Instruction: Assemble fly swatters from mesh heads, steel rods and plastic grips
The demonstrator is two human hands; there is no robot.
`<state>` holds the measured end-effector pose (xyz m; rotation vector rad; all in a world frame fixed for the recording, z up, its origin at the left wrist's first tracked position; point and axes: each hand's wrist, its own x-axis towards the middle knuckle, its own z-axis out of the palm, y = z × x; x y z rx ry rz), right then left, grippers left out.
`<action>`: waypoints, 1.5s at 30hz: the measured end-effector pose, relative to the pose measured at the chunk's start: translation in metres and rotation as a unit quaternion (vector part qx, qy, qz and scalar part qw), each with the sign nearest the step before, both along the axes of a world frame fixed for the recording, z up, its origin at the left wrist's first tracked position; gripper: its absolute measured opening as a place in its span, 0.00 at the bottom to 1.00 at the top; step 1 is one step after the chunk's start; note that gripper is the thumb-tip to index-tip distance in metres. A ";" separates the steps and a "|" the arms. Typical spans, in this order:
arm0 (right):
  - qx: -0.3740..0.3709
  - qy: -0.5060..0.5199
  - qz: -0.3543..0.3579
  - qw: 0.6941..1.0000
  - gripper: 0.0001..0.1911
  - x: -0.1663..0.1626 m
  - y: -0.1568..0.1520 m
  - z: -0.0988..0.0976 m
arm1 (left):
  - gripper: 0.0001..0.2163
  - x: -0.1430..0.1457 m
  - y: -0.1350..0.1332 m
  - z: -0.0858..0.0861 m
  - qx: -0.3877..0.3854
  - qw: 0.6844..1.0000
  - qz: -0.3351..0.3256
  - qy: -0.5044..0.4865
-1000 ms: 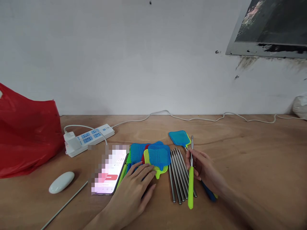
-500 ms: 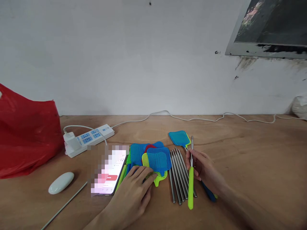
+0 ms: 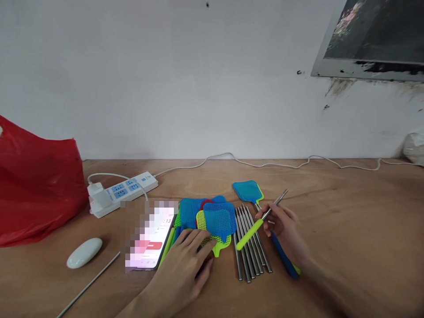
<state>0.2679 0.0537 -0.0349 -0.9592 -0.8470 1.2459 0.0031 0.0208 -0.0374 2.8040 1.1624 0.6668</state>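
"Behind your brown wooden table (image 3: 357, 212), a plain pale-grey wall (image 3: 165, 79) is rising. What is sitting at your far left?"

"A bright red plastic bag (image 3: 39, 185) is standing there. Beside it, a long white power strip with blue sockets (image 3: 127, 191) is lying at a slant, and a smooth white oval object (image 3: 85, 253) is resting nearer me."

"And going rightward?"

"A lit phone (image 3: 154, 238), partly pixelated, is lying just beside some lime-green and blue plastic handles (image 3: 168, 243). I am resting my left hand (image 3: 188, 258) over those and on a pile of blue, yellow-green and red perforated plastic swatter heads (image 3: 217, 221). Its fingers are curving loosely, the thumb sitting clear of them."

"What is lying right of the pile?"

"Several slim silver metal rods (image 3: 247, 247) are lying side by side on the wood."

"And your right hand (image 3: 281, 223)?"

"It is pinching a silver metal rod with a lime-green handle (image 3: 260, 223) between thumb and fingers. The piece is slanting, handle pointing down-left across the row; whether it is touching them, I cannot tell. Behind my hand, a blue-and-yellow plastic swatter (image 3: 248, 191) is lying on the table, its dark blue handle (image 3: 284, 258) showing below the palm."

"Farther right?"

"A whitish crumpled bundle (image 3: 414, 148) is sitting by the wall."
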 end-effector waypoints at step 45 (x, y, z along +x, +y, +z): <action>0.022 -0.023 0.019 0.999 0.19 -0.004 -0.001 0.006 | 0.16 -0.021 -0.004 0.013 0.210 0.966 -0.142 -0.056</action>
